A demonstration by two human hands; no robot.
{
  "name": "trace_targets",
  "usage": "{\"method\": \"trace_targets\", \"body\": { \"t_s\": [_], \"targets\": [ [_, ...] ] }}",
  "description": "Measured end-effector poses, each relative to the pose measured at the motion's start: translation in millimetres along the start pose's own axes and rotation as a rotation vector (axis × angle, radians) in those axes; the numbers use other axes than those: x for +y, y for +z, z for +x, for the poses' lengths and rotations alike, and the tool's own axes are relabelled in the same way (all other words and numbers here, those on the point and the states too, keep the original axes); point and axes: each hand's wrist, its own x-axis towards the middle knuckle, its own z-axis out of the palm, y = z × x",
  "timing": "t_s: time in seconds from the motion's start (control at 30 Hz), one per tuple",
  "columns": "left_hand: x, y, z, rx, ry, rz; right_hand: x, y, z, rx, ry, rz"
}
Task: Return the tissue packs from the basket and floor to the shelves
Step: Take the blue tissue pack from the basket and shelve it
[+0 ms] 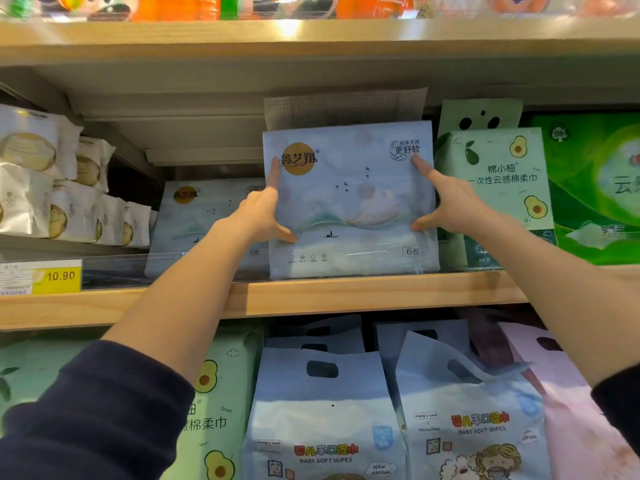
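A pale blue tissue pack (349,216) with a gold round logo and a wave picture stands upright on the middle wooden shelf (311,296). My left hand (263,209) clasps its left edge, index finger on the front, thumb low on the face. My right hand (446,202) holds its right edge the same way. A second identical blue pack (204,216) stands further back to the left. The basket and floor are out of view.
White wipe packs (52,188) are stacked at the left above a yellow 10.90 price tag (59,276). Green avocado packs (502,181) and a bright green pack (595,188) crowd the right. Baby wipe bags (325,417) fill the shelf below.
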Motion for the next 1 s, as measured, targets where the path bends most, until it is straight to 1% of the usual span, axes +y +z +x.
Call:
{"method": "trace_targets", "body": {
  "t_s": [0.23, 0.57, 0.7, 0.8, 1.0],
  "targets": [
    [-4.7, -8.3, -6.6, -0.034, -0.006, -0.019, 4.0, -4.6, -3.9, -0.03, -0.038, 0.033],
    [-3.4, -16.4, -21.3, -0.027, 0.053, -0.071, 1.0, -16.2, -15.7, 0.013, -0.034, 0.043],
    [0.2, -10.2, -25.7, -0.064, 0.053, -0.078, -1.7, -14.6, -22.2, -0.046, -0.011, 0.071],
    [0.0, -5.6, -20.3, -0.048, 0.035, -0.091, -4.8, -10.4, -23.7, -0.099, 0.006, 0.106],
    [2.3, -6.3, -11.6, -0.009, -0.009, -0.083, -2.9, -8.4, -13.5, -0.024, 0.015, 0.165]
  ]
}}
